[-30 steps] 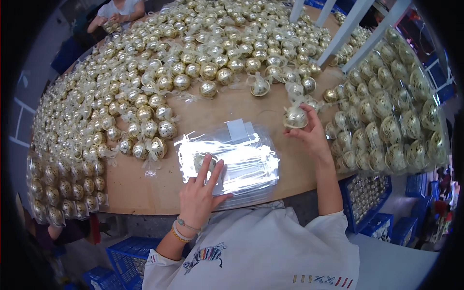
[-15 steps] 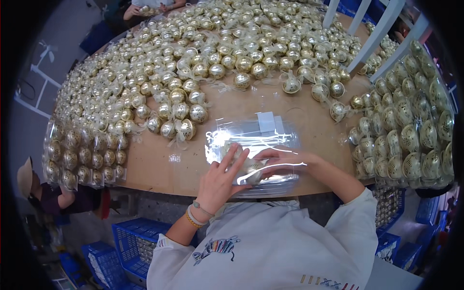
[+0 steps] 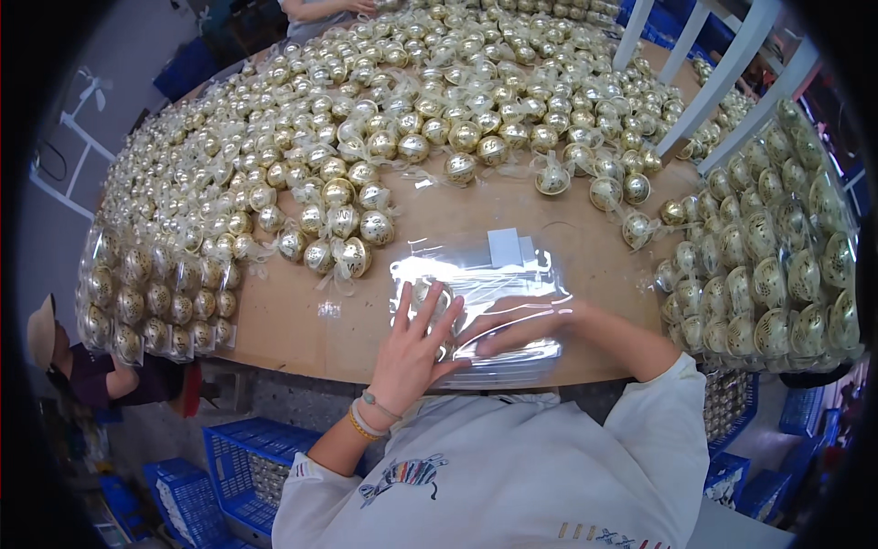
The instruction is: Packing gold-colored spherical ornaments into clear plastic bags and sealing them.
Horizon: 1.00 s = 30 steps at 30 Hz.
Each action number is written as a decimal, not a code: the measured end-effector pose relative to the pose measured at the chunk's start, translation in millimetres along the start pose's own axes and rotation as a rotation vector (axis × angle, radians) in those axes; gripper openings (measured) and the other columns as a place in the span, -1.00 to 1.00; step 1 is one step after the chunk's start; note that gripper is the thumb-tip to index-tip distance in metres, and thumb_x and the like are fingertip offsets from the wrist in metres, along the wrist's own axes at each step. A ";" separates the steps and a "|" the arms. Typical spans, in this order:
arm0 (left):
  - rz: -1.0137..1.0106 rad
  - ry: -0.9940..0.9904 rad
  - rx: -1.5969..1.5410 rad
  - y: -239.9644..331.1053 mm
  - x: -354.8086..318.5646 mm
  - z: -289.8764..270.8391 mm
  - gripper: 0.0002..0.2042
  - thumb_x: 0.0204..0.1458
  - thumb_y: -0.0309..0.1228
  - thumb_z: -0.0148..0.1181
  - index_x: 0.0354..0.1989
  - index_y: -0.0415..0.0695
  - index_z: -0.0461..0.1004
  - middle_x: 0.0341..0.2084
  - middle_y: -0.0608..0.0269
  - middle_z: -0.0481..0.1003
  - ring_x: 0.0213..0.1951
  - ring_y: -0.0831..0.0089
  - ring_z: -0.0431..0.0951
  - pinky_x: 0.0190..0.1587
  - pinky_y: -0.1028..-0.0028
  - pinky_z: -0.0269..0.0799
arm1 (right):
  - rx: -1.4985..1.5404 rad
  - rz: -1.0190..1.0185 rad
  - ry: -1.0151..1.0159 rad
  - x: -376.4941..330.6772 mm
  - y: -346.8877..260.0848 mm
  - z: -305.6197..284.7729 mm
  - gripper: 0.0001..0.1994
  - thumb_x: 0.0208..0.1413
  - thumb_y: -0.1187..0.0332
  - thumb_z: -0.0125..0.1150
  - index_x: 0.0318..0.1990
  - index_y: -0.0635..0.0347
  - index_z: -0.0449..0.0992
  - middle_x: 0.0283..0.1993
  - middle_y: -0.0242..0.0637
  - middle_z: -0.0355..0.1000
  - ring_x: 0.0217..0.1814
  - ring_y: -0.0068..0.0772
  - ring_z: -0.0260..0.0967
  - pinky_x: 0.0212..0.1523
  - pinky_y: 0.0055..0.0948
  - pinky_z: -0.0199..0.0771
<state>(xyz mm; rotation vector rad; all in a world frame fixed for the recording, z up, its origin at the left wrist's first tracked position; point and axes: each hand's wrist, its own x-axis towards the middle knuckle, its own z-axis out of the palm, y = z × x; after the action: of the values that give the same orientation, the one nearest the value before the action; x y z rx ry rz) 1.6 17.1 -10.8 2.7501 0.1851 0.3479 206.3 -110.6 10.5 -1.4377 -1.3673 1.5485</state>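
A stack of clear plastic bags (image 3: 512, 265) lies on the brown tabletop (image 3: 302, 316) at the near edge. My left hand (image 3: 416, 348) rests flat on the stack with its fingers spread. My right hand (image 3: 526, 322) reaches in from the right, fingers stretched left, and seems to lie under the top film. Glare on the plastic hides what is at its fingertips. A gold shape (image 3: 422, 295) shows through the film between my left fingers. Loose gold ornament balls (image 3: 352, 256) with clear ribbon lie just left of the bags.
Several gold balls (image 3: 457, 137) cover the far half of the table. Packed clear bags of balls sit at the left edge (image 3: 151, 297) and right edge (image 3: 777, 274). White slats (image 3: 704, 91) rise at the right. Blue crates (image 3: 242, 467) stand below. Another person (image 3: 315, 9) works at the far side.
My right hand, which held a gold ball out at the right a second ago, has come in over the bag stack. My left hand stayed on the bags.
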 end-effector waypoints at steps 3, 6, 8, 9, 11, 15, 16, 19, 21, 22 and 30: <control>-0.063 0.025 0.015 9.5 2.1 -1.8 -0.17 -0.25 -0.04 0.41 0.29 0.04 0.23 0.33 0.07 0.09 0.31 -0.25 -0.01 0.29 0.02 0.09 | -0.453 0.045 0.110 -32.7 25.7 -95.9 -0.75 -0.04 0.26 0.34 -0.25 0.22 0.65 -0.31 -0.24 0.60 -0.35 -0.51 0.50 -0.32 -0.41 0.47; -0.050 0.013 0.032 15.0 4.5 -3.3 -0.17 -0.26 -0.07 0.42 0.28 0.06 0.23 0.32 0.06 0.10 0.32 -0.25 -0.03 0.28 0.03 0.11 | -0.956 0.432 1.074 -36.0 12.7 -183.1 -0.80 -0.04 0.39 0.25 -0.21 0.18 0.60 -0.25 -0.19 0.56 -0.29 -0.17 0.51 -0.23 -0.27 0.49; -0.050 -0.001 0.037 15.5 1.1 -5.8 -0.17 -0.26 -0.08 0.42 0.28 0.06 0.23 0.32 0.06 0.09 0.33 -0.24 -0.04 0.28 0.04 0.12 | -1.154 0.159 1.180 -12.7 19.0 -212.7 -0.63 -0.06 0.47 0.23 -0.02 0.06 0.51 -0.10 -0.19 0.50 -0.09 -0.10 0.45 -0.07 -0.21 0.46; -0.048 -0.041 0.027 15.1 1.4 -6.5 -0.17 -0.25 -0.09 0.43 0.29 0.07 0.22 0.33 0.05 0.07 0.33 -0.24 -0.05 0.28 0.04 0.12 | -1.155 0.160 1.183 -2.8 31.6 -228.5 -0.63 -0.06 0.47 0.23 -0.02 0.06 0.51 -0.10 -0.19 0.50 -0.09 -0.10 0.45 -0.07 -0.21 0.46; -0.055 -0.076 0.019 16.2 -1.9 -6.2 -0.16 -0.24 -0.10 0.43 0.30 0.08 0.21 0.34 0.05 0.05 0.33 -0.24 -0.06 0.28 0.05 0.13 | -1.463 0.310 0.815 17.7 46.2 -245.2 -0.49 -0.08 0.54 0.22 0.11 -0.03 0.40 -0.01 -0.20 0.44 0.04 -0.10 0.38 0.03 -0.16 0.40; -0.078 -0.112 -0.020 20.3 -7.0 -11.1 -0.14 -0.24 -0.07 0.43 0.31 0.07 0.17 0.35 0.01 0.00 0.31 -0.24 -0.04 0.30 -0.01 0.05 | -0.849 -0.200 1.235 -19.4 38.2 -192.8 -0.44 -0.20 0.54 0.30 0.08 0.07 0.39 -0.05 -0.17 0.40 0.04 -0.15 0.39 0.00 -0.25 0.43; -0.089 -0.098 -0.054 22.2 -4.1 -13.7 -0.13 -0.24 -0.06 0.43 0.32 0.04 0.16 0.34 -0.03 0.00 0.30 -0.24 -0.03 0.31 -0.04 0.00 | -0.599 -0.194 1.272 -37.8 30.0 -159.7 -0.43 -0.24 0.52 0.35 0.06 0.10 0.40 -0.04 -0.18 0.39 -0.01 -0.20 0.41 -0.05 -0.29 0.46; -0.108 0.016 -0.067 29.2 3.5 -10.9 -0.11 -0.25 -0.02 0.43 0.31 -0.03 0.16 0.29 -0.10 0.04 0.30 -0.25 -0.04 0.32 -0.11 -0.10 | -0.636 -0.052 1.295 -98.6 31.5 -50.3 -0.46 -0.25 0.49 0.41 0.02 0.13 0.45 -0.05 -0.25 0.38 -0.14 -0.39 0.45 -0.24 -0.49 0.50; -0.098 0.021 -0.044 24.9 4.0 -4.7 -0.09 -0.26 0.01 0.42 0.30 -0.09 0.15 0.24 -0.16 0.07 0.29 -0.27 -0.05 0.32 -0.13 -0.13 | -0.419 0.157 1.106 -115.2 34.0 7.1 -0.42 -0.27 0.47 0.49 0.02 0.16 0.45 0.05 -0.28 0.32 -0.19 -0.54 0.43 -0.24 -0.55 0.50; -0.071 0.028 -0.036 23.0 4.3 -4.1 -0.09 -0.27 0.03 0.42 0.30 -0.05 0.16 0.27 -0.14 0.05 0.30 -0.28 -0.07 0.33 -0.12 -0.13 | -0.179 0.132 0.933 -114.1 36.0 20.3 -0.42 -0.29 0.47 0.51 0.02 0.16 0.46 0.06 -0.29 0.33 -0.20 -0.55 0.43 -0.23 -0.55 0.51; 0.029 -0.041 0.029 14.4 10.4 -3.9 -0.21 -0.21 0.07 0.31 0.28 0.14 0.25 0.36 0.05 0.02 0.33 -0.33 -0.13 0.33 -0.14 -0.14 | 0.578 -0.077 0.630 -24.3 48.5 16.8 -0.45 -0.17 0.51 0.47 0.08 0.22 0.44 -0.05 -0.28 0.44 -0.25 -0.60 0.43 -0.24 -0.57 0.49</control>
<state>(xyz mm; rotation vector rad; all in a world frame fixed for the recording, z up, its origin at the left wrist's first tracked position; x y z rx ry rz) 11.7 6.9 0.3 2.7887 0.1401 0.2980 205.4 -151.0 -29.4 -1.3097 -0.5360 1.1527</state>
